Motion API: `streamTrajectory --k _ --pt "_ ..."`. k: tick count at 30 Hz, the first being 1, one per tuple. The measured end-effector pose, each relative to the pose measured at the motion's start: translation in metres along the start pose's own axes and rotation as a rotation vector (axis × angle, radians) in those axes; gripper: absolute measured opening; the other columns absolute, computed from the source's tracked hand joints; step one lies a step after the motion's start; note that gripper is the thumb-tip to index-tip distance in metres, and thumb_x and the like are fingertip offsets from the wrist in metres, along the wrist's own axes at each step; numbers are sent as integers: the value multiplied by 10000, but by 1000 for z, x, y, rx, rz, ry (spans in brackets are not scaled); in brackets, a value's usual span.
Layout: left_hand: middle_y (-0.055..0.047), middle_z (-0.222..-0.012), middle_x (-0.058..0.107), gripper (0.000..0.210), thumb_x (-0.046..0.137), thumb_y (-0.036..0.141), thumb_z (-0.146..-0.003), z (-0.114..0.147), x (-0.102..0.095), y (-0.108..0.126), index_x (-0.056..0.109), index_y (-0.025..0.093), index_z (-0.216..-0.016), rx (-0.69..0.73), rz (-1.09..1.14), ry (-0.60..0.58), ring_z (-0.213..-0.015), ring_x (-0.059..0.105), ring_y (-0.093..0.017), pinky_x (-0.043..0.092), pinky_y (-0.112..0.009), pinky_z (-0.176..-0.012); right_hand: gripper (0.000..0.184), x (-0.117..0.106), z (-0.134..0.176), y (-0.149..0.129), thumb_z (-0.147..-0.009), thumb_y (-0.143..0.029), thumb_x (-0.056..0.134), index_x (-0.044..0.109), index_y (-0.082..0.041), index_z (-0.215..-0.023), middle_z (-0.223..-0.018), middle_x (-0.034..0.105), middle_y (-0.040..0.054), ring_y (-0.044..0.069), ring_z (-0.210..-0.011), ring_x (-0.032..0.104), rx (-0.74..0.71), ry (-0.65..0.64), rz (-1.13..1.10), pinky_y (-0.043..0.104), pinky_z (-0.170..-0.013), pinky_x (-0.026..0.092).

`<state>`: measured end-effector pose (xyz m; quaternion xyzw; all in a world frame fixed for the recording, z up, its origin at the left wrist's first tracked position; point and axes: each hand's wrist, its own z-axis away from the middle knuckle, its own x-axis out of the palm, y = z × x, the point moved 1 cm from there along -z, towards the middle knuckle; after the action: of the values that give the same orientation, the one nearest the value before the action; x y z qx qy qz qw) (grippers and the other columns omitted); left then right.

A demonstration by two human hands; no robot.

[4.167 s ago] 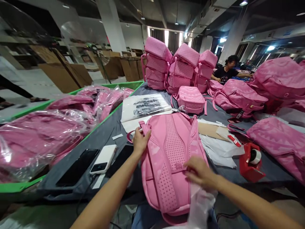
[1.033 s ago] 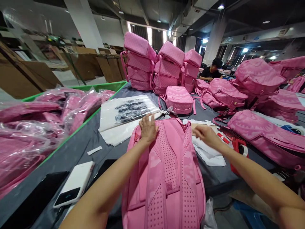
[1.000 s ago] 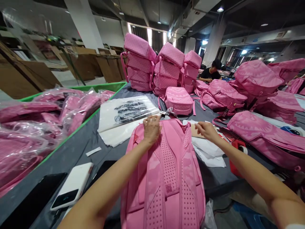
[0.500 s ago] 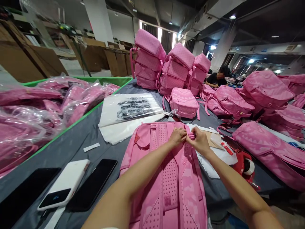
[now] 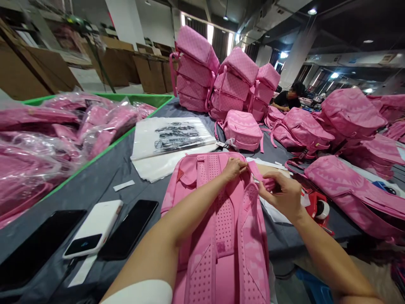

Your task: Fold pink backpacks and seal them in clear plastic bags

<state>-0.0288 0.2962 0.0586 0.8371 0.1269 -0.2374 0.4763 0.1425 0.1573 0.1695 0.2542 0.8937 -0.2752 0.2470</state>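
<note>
A pink backpack [image 5: 225,228] lies in front of me, its perforated back panel and shoulder straps facing up. At its top right edge my left hand [image 5: 234,169] is closed, pinching pink webbing close to the bag. My right hand [image 5: 282,192] is closed on a folded bundle of the pink strap [image 5: 257,171], just off the bag's right side. A stretch of that strap runs taut between the two hands. The right shoulder strap [image 5: 249,211] is lifted a little, its upper end near my right hand.
Printed plastic bags [image 5: 172,143] lie beyond the backpack. Phones [image 5: 129,228] and a white power bank [image 5: 95,228] are at left, near a green-edged bin [image 5: 126,134] of wrapped pink bags. A red tape dispenser [image 5: 316,207] sits right. Pink backpacks [image 5: 234,84] stand stacked behind; a person [image 5: 289,97] works farther back.
My right hand has moved right and slightly down, drawing the strap away from the bag's top edge. The left hand stays near the same spot on the bag.
</note>
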Motion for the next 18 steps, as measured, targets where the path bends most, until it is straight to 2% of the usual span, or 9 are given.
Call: streamTrajectory --k 2,4,6,8,10,12,15,17,18 --pt "-15 -574 582 248 633 236 -865 6 -3 5 688 178 -630 -13 -21 -2 -651 579 -190 429 -343 -740 59 -3 -1 6 -821 -282 620 618 -223 -821 -631 630 -18 110 -510 562 -14 -41 26 234 -547 481" --pt "-28 -696 652 161 643 267 -882 16 -4 15 732 175 -785 -33 -47 30 -716 613 -207 460 -345 -760 114 -10 -6 14 -839 -312 582 605 -213 -786 -614 603 -18 109 -507 540 71 -46 52 235 -552 465" --pt "-84 -1000 720 206 689 317 -883 23 -6 30 731 181 -1031 -10 -77 128 -965 649 -258 483 -381 -891 186 -15 -11 19 -857 -360 569 573 -212 -744 -603 574 -18 108 -512 512 157 -72 60 233 -553 446" --pt "-121 -1279 669 326 722 349 -888 24 -8 48 688 209 -1180 125 -107 176 -1226 579 -291 436 -424 -1047 264 -18 -17 19 -873 -424 583 536 -214 -721 -608 560 -16 108 -531 497 176 -128 21 229 -556 432" --pt "-100 -1243 695 211 713 329 -906 18 -13 62 714 229 -1092 254 -108 83 -1236 586 -279 425 -420 -1076 347 -19 -24 17 -873 -507 627 522 -212 -723 -623 553 -17 110 -561 492 158 -175 -44 224 -564 425" --pt "-73 -1022 741 76 680 281 -923 14 -20 67 726 220 -924 252 -90 -25 -1066 656 -257 473 -400 -1001 430 -21 -31 17 -844 -590 686 534 -204 -730 -643 536 -22 108 -585 485 157 -204 -125 220 -563 418" --pt "-94 -983 737 156 566 208 -957 28 -33 64 720 203 -977 127 -84 65 -1024 657 -263 485 -425 -981 509 -29 -44 27 -736 -645 798 565 -195 -779 -685 513 -36 104 -601 488 197 -258 -327 223 -558 428" --pt "-105 -1054 737 271 478 169 -964 56 -35 62 701 204 -1114 19 -13 122 -1044 654 -260 494 -434 -980 541 -31 -54 40 -676 -633 851 578 -196 -842 -720 516 -41 107 -620 503 210 -294 -447 229 -568 443" --pt "-94 -1037 742 301 462 159 -952 74 -33 63 700 204 -1131 -45 47 104 -999 668 -250 517 -418 -942 549 -29 -61 48 -663 -623 863 580 -198 -866 -732 516 -43 108 -629 504 206 -299 -478 229 -572 444"
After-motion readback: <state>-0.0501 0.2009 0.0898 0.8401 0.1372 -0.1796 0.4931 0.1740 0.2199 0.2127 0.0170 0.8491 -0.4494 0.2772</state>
